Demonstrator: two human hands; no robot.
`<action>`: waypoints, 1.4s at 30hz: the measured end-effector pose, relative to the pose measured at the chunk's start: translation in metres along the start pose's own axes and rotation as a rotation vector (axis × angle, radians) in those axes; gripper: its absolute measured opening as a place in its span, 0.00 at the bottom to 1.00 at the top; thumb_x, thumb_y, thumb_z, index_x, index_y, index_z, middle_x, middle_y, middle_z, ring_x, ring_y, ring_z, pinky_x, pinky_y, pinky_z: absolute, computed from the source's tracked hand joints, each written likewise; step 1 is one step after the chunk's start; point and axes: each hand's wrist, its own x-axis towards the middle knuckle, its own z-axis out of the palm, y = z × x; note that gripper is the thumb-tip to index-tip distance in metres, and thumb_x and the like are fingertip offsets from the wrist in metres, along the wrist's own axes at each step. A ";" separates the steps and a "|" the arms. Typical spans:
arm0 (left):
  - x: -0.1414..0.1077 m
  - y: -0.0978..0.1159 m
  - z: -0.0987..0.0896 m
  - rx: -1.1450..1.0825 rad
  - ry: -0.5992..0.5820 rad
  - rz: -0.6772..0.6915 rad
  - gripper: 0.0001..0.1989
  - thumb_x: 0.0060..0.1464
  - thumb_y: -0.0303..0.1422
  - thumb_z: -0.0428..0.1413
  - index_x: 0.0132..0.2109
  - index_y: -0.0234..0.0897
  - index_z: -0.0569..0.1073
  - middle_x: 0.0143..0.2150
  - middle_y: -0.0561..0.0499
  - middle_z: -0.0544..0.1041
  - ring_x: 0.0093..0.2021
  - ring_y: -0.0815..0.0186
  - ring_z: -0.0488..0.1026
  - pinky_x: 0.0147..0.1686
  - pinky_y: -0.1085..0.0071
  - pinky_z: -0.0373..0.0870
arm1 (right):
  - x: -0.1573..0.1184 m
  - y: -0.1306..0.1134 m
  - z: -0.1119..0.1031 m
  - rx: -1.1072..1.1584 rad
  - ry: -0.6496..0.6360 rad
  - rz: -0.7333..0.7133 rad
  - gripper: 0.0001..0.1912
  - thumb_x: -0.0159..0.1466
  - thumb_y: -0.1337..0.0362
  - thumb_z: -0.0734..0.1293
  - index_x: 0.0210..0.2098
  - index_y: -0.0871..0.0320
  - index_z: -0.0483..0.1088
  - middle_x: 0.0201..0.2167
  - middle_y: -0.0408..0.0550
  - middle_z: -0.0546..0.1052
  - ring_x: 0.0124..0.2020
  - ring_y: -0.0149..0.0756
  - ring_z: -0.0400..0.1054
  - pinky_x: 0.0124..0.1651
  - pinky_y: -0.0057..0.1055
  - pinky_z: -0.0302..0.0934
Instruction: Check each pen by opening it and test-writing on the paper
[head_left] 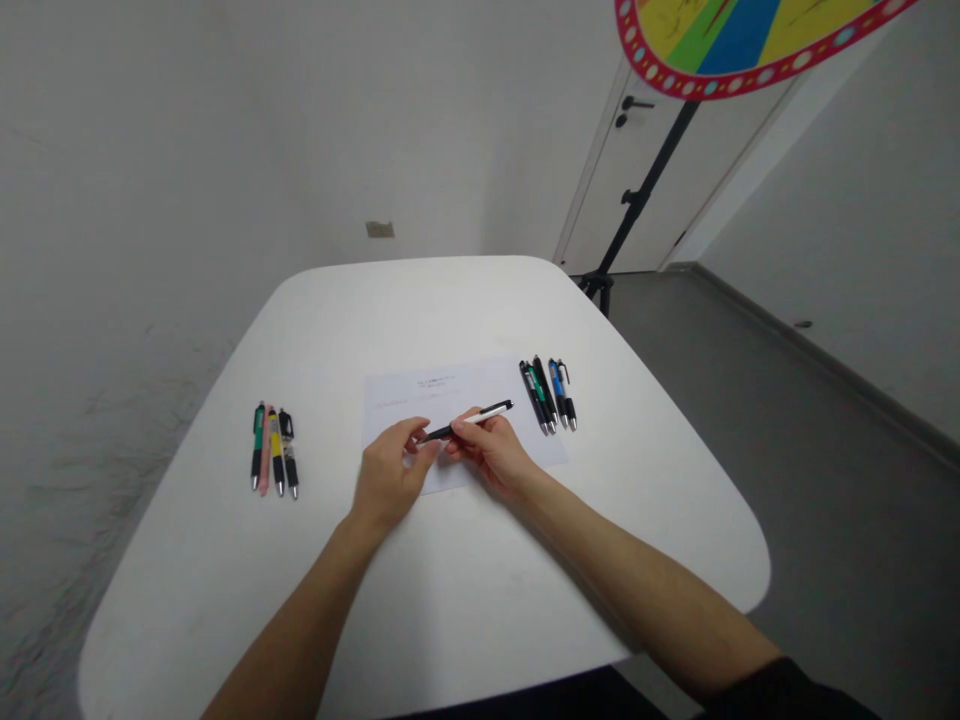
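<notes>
My right hand [491, 450] holds a ballpoint pen [484, 413] with a white barrel, a black grip and a black top end. The pen is tilted, its tip pointing left and down toward my left hand [391, 470]. There, the thumb and forefinger are curved and apart, with the pen's tip in the gap between them; whether they touch it is hard to make out. Beneath both hands lies a white paper sheet [390, 395] with small printed lines near its top, partly covered by the hands.
On the white table [420, 310], several pens [277, 450] lie side by side at the left. Another row of pens [551, 395] rests at the right, partly over the sheet's edge. Behind the table stand a colourful wheel [720, 60] on a black stand [645, 190] and a door [637, 230].
</notes>
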 end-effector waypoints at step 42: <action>-0.005 -0.010 0.007 0.174 -0.051 0.166 0.13 0.63 0.37 0.51 0.33 0.38 0.73 0.28 0.50 0.77 0.29 0.64 0.72 0.31 0.68 0.67 | 0.002 -0.006 -0.003 -0.032 0.063 -0.085 0.20 0.50 0.50 0.77 0.33 0.58 0.75 0.30 0.48 0.81 0.33 0.36 0.74 0.38 0.33 0.68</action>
